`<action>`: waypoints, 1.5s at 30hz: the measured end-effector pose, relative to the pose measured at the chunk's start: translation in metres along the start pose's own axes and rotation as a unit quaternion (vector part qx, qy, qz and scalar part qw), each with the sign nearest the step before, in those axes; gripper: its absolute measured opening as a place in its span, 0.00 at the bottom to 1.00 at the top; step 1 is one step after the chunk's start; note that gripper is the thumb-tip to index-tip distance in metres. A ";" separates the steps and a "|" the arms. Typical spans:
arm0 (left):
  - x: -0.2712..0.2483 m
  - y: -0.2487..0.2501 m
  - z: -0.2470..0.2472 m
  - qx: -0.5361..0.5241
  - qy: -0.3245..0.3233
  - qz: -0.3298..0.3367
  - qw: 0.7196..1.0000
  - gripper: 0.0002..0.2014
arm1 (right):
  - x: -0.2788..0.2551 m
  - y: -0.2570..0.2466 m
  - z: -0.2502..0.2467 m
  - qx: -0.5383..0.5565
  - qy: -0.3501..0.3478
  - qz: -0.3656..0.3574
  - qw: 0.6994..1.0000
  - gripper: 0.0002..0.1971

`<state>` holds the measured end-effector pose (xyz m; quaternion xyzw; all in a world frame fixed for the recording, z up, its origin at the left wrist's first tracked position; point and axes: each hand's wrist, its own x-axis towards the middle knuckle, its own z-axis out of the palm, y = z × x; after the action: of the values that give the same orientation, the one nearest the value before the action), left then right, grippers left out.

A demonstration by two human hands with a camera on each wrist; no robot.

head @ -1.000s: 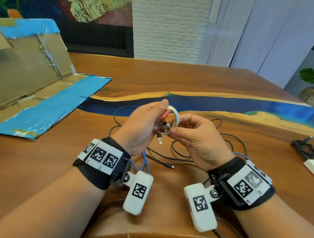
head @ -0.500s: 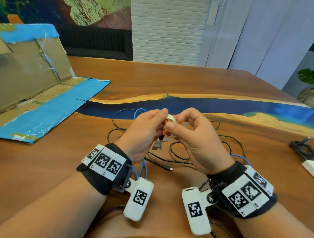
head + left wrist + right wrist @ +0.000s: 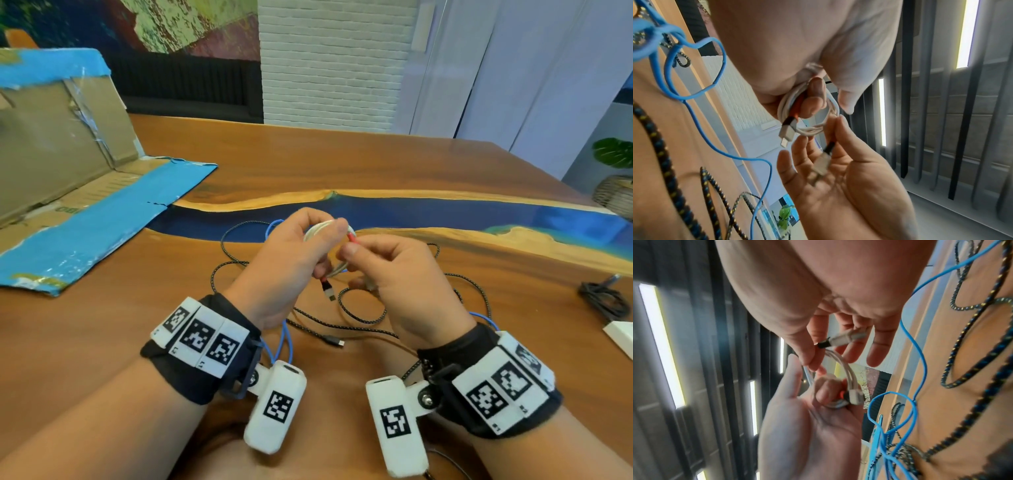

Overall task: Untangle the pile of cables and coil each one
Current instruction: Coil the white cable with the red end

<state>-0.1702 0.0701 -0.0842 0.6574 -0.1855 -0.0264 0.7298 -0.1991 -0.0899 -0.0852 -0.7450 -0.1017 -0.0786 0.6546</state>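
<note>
- Hands sit lower and closer together than a second ago, just above the counter.
- White cable coil was tipped open toward the head camera; now the left hand hides most of it.
- Left hand: fingers and thumb curled round the coil, one finger through its middle in the left wrist view. One plug with an orange-and-black collar hangs free below the loops.
- Right hand: thumb and forefinger pinch the coil's outer strands, the other fingers loosely spread. The second plug lies across those fingers.
- Change: the right hand has shifted from steadying the ring to working the loose tail end. Judgement: the white cable is wound and the end is being tucked or wrapped to lock it, so this cable is nearly done.
- On the counter under and beyond the hands: black braided cable and blue cable, loose and crossing each other, not yet coiled.
- Far right edge: a dark cable bundle; whether it is neatly coiled I cannot tell.
- Far left: flattened cardboard box with blue tape.
</note>
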 end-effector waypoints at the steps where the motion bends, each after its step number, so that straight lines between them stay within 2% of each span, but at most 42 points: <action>1: 0.001 0.000 -0.003 -0.005 0.001 0.003 1.000 0.14 | 0.001 -0.001 -0.003 0.014 -0.004 0.010 1.000 0.10; 3: 0.003 0.000 -0.010 0.002 0.001 0.011 1.000 0.14 | 0.003 -0.004 -0.007 0.034 -0.012 0.007 0.999 0.15; 6: 0.003 0.003 -0.013 0.037 -0.005 0.016 0.999 0.06 | 0.002 -0.012 -0.015 0.023 -0.012 -0.007 1.000 0.16; 11: 0.000 0.007 -0.009 0.012 -0.033 -0.019 0.999 0.11 | 0.003 -0.021 -0.025 0.046 -0.018 0.007 0.999 0.16; 15: 0.000 0.012 -0.010 -0.067 -0.033 -0.050 0.996 0.13 | 0.004 -0.025 -0.033 0.082 -0.023 0.033 0.996 0.15; 19: 0.001 0.015 -0.014 -0.120 -0.005 -0.042 0.992 0.10 | 0.005 -0.019 -0.034 0.042 -0.029 0.014 0.999 0.14; 22: 0.001 0.017 -0.014 -0.160 0.012 -0.047 0.986 0.15 | 0.005 -0.016 -0.029 -0.039 -0.055 0.011 0.998 0.12; 24: 0.001 0.015 -0.012 -0.149 0.019 -0.036 0.988 0.16 | 0.003 -0.015 -0.025 -0.074 -0.080 0.031 0.994 0.11; 28: -0.001 0.011 -0.006 -0.128 0.008 -0.030 0.991 0.15 | 0.001 -0.011 -0.016 -0.028 -0.066 0.048 0.996 0.13; 30: -0.003 0.011 -0.005 -0.125 0.004 -0.035 0.992 0.14 | 0.001 -0.011 -0.015 0.005 -0.055 0.030 0.998 0.06; 32: -0.004 0.011 -0.004 -0.106 -0.005 -0.046 0.993 0.14 | 0.001 -0.012 -0.018 -0.018 -0.036 -0.021 0.999 0.03; 34: -0.006 0.012 -0.004 -0.089 -0.025 -0.060 0.994 0.14 | 0.002 -0.014 -0.021 -0.059 -0.009 -0.073 0.996 0.04; 37: -0.008 0.014 -0.002 -0.091 -0.045 -0.069 0.992 0.14 | 0.003 -0.014 -0.026 -0.053 0.023 -0.103 0.993 0.07; 40: -0.009 0.019 -0.002 -0.128 -0.044 -0.063 0.989 0.14 | 0.004 -0.015 -0.028 -0.077 0.007 -0.116 0.990 0.12; 45: -0.009 0.022 -0.001 -0.177 -0.037 -0.045 0.983 0.14 | 0.004 -0.016 -0.030 -0.107 -0.048 -0.085 0.989 0.13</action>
<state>-0.1829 0.0770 -0.0646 0.5242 -0.1752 -0.1154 0.8254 -0.1992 -0.1172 -0.0648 -0.8021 -0.1871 -0.1088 0.5566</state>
